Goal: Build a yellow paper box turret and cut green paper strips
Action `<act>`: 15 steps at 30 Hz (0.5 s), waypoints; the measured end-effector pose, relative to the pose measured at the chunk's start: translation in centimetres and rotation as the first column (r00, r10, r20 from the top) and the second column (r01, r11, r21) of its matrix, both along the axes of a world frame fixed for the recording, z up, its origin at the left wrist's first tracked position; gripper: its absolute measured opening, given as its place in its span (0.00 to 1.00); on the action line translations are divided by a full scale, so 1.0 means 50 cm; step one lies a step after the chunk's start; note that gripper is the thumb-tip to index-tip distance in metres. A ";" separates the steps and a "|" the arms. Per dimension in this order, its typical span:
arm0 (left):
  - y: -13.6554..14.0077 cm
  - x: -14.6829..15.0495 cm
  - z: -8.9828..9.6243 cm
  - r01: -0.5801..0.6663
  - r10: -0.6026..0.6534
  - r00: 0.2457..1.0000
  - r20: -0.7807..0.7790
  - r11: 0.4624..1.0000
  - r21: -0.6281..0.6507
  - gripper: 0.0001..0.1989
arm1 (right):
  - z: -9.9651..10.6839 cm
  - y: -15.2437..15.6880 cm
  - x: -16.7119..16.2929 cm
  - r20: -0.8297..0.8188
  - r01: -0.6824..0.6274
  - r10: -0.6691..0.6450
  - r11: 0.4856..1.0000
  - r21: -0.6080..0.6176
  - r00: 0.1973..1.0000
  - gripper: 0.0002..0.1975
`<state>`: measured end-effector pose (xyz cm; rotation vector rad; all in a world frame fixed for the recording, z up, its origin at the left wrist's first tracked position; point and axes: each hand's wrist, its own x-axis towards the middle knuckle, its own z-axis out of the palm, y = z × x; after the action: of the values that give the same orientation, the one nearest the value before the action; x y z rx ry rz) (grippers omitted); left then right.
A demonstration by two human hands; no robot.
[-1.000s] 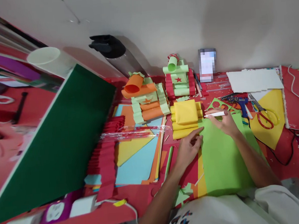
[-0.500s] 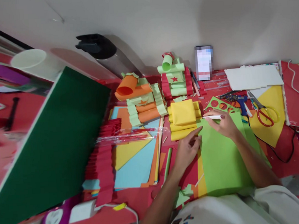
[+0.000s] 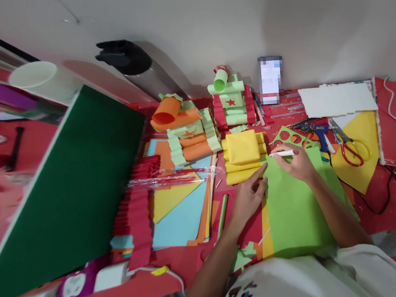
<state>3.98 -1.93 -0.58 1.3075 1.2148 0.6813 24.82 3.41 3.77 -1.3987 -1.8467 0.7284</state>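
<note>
A white pen [image 3: 285, 153] is pinched in my right hand [image 3: 300, 163], its tip at the upper left edge of a light green sheet [image 3: 299, 214]. My left hand [image 3: 250, 195] has its index finger stretched to the sheet's upper left edge, the other fingers loosely bent and holding nothing visible. Just beyond that fingertip sits a yellow paper-wrapped block [image 3: 242, 147] on yellow paper rolls [image 3: 242, 178]. Behind it stand an orange and green paper tank [image 3: 194, 151] and a green and red paper tank [image 3: 232, 102].
Scissors [image 3: 351, 149], a blue glue gun [image 3: 321, 133] and a green sheet with cut-out holes [image 3: 288, 135] lie at right. A phone [image 3: 270, 81] leans on the wall. At left stand a dark green board [image 3: 72, 193] and a bottle [image 3: 134, 64]; coloured paper [image 3: 176, 227] lies beside them.
The view has shifted very slightly. Both hands stay in nearly the same place, and the pen has tilted a little in my right hand.
</note>
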 end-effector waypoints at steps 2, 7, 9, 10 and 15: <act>0.000 0.000 0.001 -0.001 0.001 1.000 -0.006 1.000 -0.002 0.32 | -0.002 0.001 0.001 0.013 -0.008 0.008 1.000 0.002 1.000 0.07; 0.001 0.001 0.005 0.002 -0.002 1.000 -0.022 1.000 -0.003 0.33 | -0.008 0.003 0.003 0.017 -0.023 0.023 1.000 0.015 1.000 0.07; 0.002 0.001 0.008 0.017 -0.016 0.999 -0.030 1.000 0.006 0.33 | -0.008 0.003 0.003 0.023 -0.024 0.024 1.000 0.013 0.999 0.07; 0.003 0.001 0.009 0.027 -0.027 0.999 -0.035 1.000 0.012 0.33 | -0.008 0.003 0.003 0.027 -0.021 0.021 1.000 0.009 0.999 0.07; 0.004 0.002 0.010 0.059 -0.056 0.996 -0.062 0.997 0.047 0.33 | -0.008 0.003 0.004 0.036 -0.017 0.017 1.000 -0.009 0.999 0.06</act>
<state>4.07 -1.75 -0.08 1.4075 1.2108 0.6370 25.01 3.56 3.36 -1.4119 -1.8876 0.7247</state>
